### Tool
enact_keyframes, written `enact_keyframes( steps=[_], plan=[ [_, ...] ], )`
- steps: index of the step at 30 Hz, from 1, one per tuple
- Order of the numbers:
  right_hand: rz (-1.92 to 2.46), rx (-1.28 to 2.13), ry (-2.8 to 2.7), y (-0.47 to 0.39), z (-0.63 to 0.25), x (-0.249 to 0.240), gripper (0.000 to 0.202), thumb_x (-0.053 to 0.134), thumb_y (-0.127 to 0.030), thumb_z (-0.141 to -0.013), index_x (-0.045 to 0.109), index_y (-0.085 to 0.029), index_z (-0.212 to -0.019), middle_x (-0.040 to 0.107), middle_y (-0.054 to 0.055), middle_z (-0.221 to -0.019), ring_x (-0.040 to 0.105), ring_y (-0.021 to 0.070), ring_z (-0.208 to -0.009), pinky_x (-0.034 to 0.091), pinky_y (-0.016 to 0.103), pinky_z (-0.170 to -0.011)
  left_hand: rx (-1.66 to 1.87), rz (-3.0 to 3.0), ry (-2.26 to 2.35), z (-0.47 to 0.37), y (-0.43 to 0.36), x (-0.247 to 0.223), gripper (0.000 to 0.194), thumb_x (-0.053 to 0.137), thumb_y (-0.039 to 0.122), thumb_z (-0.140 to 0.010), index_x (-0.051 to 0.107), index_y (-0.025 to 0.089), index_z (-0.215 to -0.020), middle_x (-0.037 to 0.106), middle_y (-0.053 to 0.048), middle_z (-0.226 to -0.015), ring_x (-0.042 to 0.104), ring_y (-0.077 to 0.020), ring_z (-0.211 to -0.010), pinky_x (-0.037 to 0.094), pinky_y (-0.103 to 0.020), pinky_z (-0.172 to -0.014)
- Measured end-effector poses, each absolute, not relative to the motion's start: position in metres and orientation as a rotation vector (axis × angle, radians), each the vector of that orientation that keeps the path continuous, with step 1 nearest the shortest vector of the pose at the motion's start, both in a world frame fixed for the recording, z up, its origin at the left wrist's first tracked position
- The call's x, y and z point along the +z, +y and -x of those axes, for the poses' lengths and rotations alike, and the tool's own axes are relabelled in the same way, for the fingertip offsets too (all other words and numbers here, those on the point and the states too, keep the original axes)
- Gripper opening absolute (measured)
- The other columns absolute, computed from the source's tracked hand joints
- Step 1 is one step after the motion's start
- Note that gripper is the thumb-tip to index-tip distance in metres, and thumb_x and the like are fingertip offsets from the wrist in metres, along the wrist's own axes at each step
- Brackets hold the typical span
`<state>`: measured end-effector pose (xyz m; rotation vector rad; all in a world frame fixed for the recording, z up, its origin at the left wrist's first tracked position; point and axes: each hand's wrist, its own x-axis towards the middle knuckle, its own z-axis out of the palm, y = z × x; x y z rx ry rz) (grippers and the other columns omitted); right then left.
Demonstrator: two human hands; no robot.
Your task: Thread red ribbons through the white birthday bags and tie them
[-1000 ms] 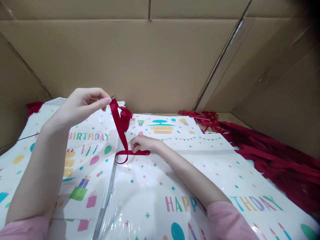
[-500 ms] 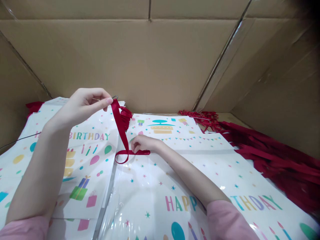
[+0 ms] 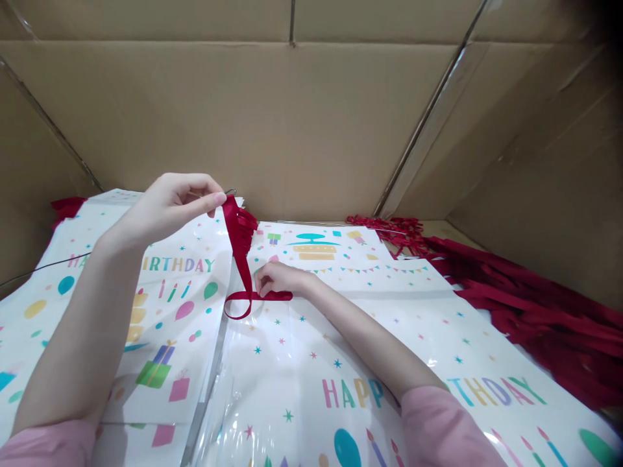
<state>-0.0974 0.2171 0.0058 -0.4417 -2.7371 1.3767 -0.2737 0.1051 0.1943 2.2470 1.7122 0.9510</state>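
Note:
A dark red ribbon (image 3: 237,243) runs between my two hands. Its upper end is pinched in my left hand (image 3: 187,194), raised at the back, where a small metal hook (image 3: 231,191) pokes out beyond the fingertips. From there the ribbon hangs down, curls into a loop and lies flat to the right. My right hand (image 3: 277,279) has its fingers curled down on that flat stretch, resting on a white birthday-printed sheet (image 3: 292,363) under shiny clear plastic. Behind the hanging ribbon sits a bunch of red ribbon loops (image 3: 247,230).
Brown cardboard walls (image 3: 292,123) enclose the back and sides. On the right lies a heap of long red ribbons (image 3: 545,318), with a tangle of thin red strips (image 3: 399,232) behind it. Another stack of printed sheets (image 3: 43,285) spreads out at left, crossed by a thin dark cord (image 3: 48,264).
My left hand has shifted slightly to the right with the ribbon end and hook. The right hand stays in place on the ribbon.

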Motion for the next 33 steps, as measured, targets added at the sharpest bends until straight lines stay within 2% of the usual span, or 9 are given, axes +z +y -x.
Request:
enact_keyframes(
  steps=[6, 10, 13, 18, 20, 22, 26, 30, 33],
  plan=[
    [0.473, 1.187, -2.728, 0.212, 0.09, 0.02, 0.004, 0.062, -0.01, -0.07, 0.062, -0.013, -0.069, 0.058, 0.0, -0.073, 0.052, 0.0087, -0.065, 0.038, 0.017, -0.059, 0.814, -2.194, 1.698, 0.27, 0.108, 0.191, 0.032, 0.051, 0.046, -0.08, 0.059, 0.015, -0.073, 0.051, -0.001, -0.064, 0.039, -0.0077, -0.054, 0.028, -0.019, -0.047],
    [0.394, 1.091, -2.54, 0.199, 0.056, 0.025, 0.01, 0.06, -0.006, -0.071, 0.063, -0.015, -0.067, 0.056, 0.002, -0.081, 0.054, 0.0116, -0.078, 0.042, 0.02, -0.069, 0.596, -2.226, 1.576, 0.267, 0.117, 0.18, 0.035, 0.048, 0.049, -0.081, 0.061, 0.017, -0.074, 0.051, 0.0, -0.061, 0.038, -0.0074, -0.051, 0.026, -0.019, -0.046],
    [0.391, 1.027, -2.44, 0.183, 0.024, 0.015, 0.009, 0.065, -0.009, -0.072, 0.064, -0.015, -0.066, 0.057, 0.003, -0.081, 0.054, 0.0138, -0.083, 0.044, 0.023, -0.076, 0.399, -2.265, 1.351, 0.258, 0.128, 0.16, 0.034, 0.048, 0.047, -0.083, 0.062, 0.016, -0.076, 0.054, 0.0, -0.064, 0.04, -0.0076, -0.053, 0.026, -0.018, -0.047],
    [0.383, 0.97, -2.316, 0.165, -0.004, -0.01, 0.009, 0.066, -0.018, -0.078, 0.066, -0.016, -0.069, 0.061, 0.004, -0.081, 0.055, 0.0136, -0.083, 0.045, 0.025, -0.077, 0.108, -2.285, 0.966, 0.228, 0.147, 0.108, 0.029, 0.051, 0.041, -0.085, 0.065, 0.016, -0.087, 0.065, -0.004, -0.091, 0.049, -0.0089, -0.066, 0.033, -0.017, -0.054],
    [0.377, 0.959, -2.298, 0.164, -0.006, -0.016, 0.009, 0.067, -0.019, -0.078, 0.066, -0.016, -0.069, 0.063, 0.005, -0.082, 0.056, 0.0141, -0.084, 0.045, 0.026, -0.079, 0.044, -2.279, 0.9, 0.219, 0.15, 0.09, 0.027, 0.052, 0.038, -0.085, 0.064, 0.015, -0.083, 0.064, -0.005, -0.105, 0.049, -0.0074, -0.065, 0.033, -0.017, -0.053],
    [0.364, 0.955, -2.306, 0.165, -0.005, -0.019, 0.009, 0.068, -0.02, -0.077, 0.066, -0.017, -0.069, 0.064, 0.005, -0.084, 0.057, 0.0145, -0.086, 0.044, 0.027, -0.082, 0.008, -2.278, 0.847, 0.213, 0.151, 0.078, 0.023, 0.054, 0.034, -0.084, 0.063, 0.014, -0.077, 0.062, -0.004, -0.111, 0.049, -0.0066, -0.066, 0.033, -0.016, -0.055],
    [0.325, 0.952, -2.333, 0.166, -0.005, -0.02, 0.009, 0.068, -0.021, -0.078, 0.067, -0.018, -0.07, 0.067, 0.004, -0.09, 0.057, 0.0147, -0.09, 0.041, 0.029, -0.088, -0.029, -2.29, 0.81, 0.212, 0.152, 0.068, 0.02, 0.053, 0.028, -0.083, 0.062, 0.014, -0.071, 0.063, -0.002, -0.105, 0.051, -0.0073, -0.069, 0.035, -0.016, -0.059],
    [0.371, 0.956, -2.387, 0.166, -0.007, -0.02, 0.009, 0.067, -0.024, -0.079, 0.068, -0.018, -0.073, 0.067, 0.003, -0.081, 0.054, 0.0163, -0.098, 0.04, 0.028, -0.087, -0.112, -2.277, 0.843, 0.216, 0.155, 0.067, 0.021, 0.053, 0.03, -0.084, 0.062, 0.015, -0.072, 0.064, -0.002, -0.103, 0.052, -0.0085, -0.071, 0.034, -0.016, -0.06],
    [0.424, 0.909, -2.481, 0.165, -0.009, -0.017, 0.012, 0.061, -0.029, -0.084, 0.069, -0.02, -0.08, 0.067, 0.003, -0.082, 0.051, 0.0173, -0.102, 0.035, 0.032, -0.093, -0.175, -2.243, 0.871, 0.217, 0.157, 0.068, 0.022, 0.053, 0.032, -0.083, 0.062, 0.014, -0.073, 0.063, -0.002, -0.107, 0.052, -0.0087, -0.071, 0.033, -0.017, -0.059]
  ],
)
